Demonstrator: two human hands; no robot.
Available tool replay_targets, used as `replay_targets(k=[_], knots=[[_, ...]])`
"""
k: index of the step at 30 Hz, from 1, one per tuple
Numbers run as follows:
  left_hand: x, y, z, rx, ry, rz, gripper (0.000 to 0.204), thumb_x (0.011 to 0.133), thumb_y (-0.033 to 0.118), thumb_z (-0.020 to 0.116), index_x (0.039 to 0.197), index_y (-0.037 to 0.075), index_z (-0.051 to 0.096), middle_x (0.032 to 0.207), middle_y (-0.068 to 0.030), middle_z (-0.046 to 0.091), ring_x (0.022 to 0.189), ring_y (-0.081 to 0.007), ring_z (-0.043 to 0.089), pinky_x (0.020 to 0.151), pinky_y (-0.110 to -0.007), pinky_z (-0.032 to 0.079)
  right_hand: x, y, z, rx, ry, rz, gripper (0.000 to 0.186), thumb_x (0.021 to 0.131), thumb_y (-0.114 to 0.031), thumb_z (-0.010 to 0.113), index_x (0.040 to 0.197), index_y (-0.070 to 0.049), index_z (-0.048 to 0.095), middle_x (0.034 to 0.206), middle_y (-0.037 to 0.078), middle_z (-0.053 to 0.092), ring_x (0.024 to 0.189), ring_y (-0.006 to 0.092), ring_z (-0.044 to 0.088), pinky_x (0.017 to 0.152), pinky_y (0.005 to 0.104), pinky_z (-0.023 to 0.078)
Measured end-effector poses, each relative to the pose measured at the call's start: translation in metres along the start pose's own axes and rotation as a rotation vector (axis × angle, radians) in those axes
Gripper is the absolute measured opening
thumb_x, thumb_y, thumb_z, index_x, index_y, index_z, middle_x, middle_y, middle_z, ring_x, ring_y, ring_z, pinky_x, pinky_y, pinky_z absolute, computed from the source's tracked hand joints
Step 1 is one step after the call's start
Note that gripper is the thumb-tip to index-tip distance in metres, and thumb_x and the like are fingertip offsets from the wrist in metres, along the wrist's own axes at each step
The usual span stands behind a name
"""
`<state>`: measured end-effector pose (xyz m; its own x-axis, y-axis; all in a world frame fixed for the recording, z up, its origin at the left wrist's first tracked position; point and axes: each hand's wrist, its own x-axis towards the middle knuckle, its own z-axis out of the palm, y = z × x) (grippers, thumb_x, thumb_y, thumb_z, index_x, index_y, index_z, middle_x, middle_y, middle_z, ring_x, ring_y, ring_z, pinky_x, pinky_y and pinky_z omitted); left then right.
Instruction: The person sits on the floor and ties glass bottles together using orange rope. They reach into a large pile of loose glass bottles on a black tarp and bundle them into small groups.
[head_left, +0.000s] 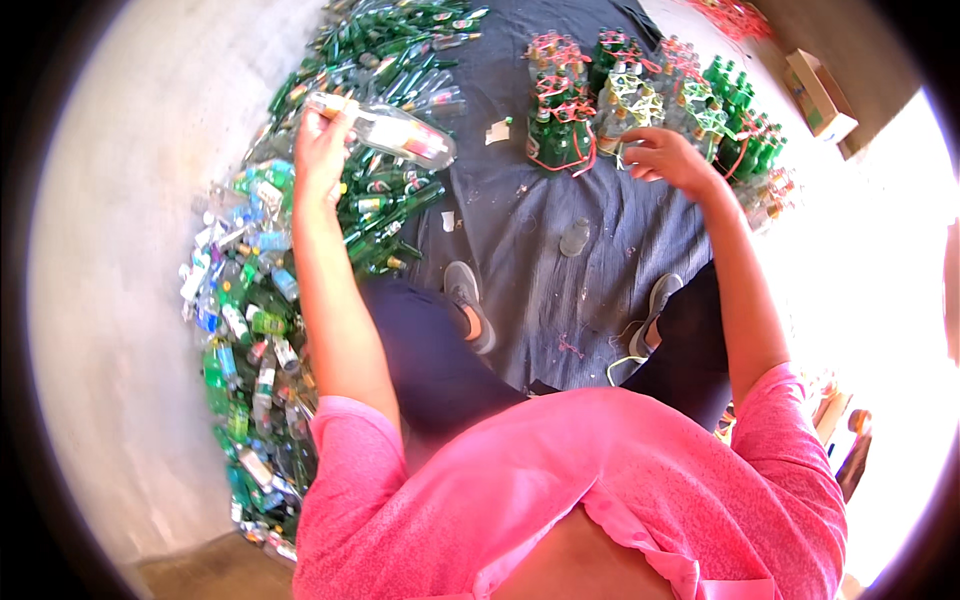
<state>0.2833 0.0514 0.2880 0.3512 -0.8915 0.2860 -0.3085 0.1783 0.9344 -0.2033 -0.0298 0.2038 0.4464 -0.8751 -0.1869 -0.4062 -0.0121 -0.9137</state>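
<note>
The left hand [322, 150] is closed around the neck of a clear bottle [402, 136], held tilted above a heap of glass bottles [392, 208], mostly green, with its base pointing to the right and slightly toward the wearer. A pale label with red shows near the base. The right hand [668, 158] is partly open, fingers loosely bent and apart, just beside the tied bundles [560, 138]; whether it touches the nearest one cannot be told. The bundles consist of green and clear bottles standing upright, bound with red and yellow-green string, at the far right of a dark sheet [480, 232]. A small clear container [575, 238] is on the sheet between the wearer's shoes [466, 290] and the bundles. Paper scraps [498, 131] lie nearer the heap. Mixed plastic bottles [262, 322] are piled along the left wall [110, 220]. An open carton [820, 97] sits at far right.
</note>
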Motion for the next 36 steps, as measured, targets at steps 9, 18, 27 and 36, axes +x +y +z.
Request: replay_targets(k=[9,18,27,36], knots=[[-0.067,-0.042,0.166,0.069,-0.532,0.024,0.03,0.091,0.019,0.073,0.112,0.0,0.065,0.098,-0.0048,0.071,0.088,-0.0126,0.065,0.081,-0.03,0.052,-0.035,0.0,0.049,-0.314,-0.008,-0.254,0.033,0.091,-0.019,0.063,0.115,0.002,0.067,0.073,0.009,0.068,0.068,0.0142,0.067,0.067,0.0301,0.053],[-0.118,-0.02,0.212,0.402,-0.874,0.072,0.044,0.088,0.025,0.075,0.123,0.003,0.062,0.102,-0.0118,0.073,0.093,-0.0219,0.07,0.084,-0.035,0.053,-0.042,-0.023,0.062,-0.23,0.051,-0.266,0.035,0.087,-0.031,0.072,0.102,0.001,0.068,0.072,0.011,0.066,0.064,0.0192,0.066,0.063,0.0365,0.052],[-0.118,-0.02,0.217,0.665,-1.219,0.101,0.042,0.086,0.03,0.074,0.118,0.005,0.066,0.109,-0.0177,0.072,0.104,-0.0373,0.068,0.086,-0.043,0.052,-0.042,0.002,0.094,-0.559,-0.015,-0.257,0.037,0.082,-0.036,0.072,0.088,0.0,0.063,0.081,0.022,0.068,0.078,0.0407,0.067,0.07,0.0462,0.053],[-0.092,-0.048,0.189,0.979,-1.055,0.092,0.043,0.086,0.029,0.074,0.122,0.008,0.065,0.114,-0.0175,0.07,0.11,-0.0373,0.065,0.091,-0.048,0.052,-0.047,0.101,0.152,-0.83,-0.21,0.034,0.035,0.083,-0.028,0.066,0.103,0.0,0.06,0.098,0.025,0.07,0.096,0.0439,0.067,0.084,0.0523,0.054]])
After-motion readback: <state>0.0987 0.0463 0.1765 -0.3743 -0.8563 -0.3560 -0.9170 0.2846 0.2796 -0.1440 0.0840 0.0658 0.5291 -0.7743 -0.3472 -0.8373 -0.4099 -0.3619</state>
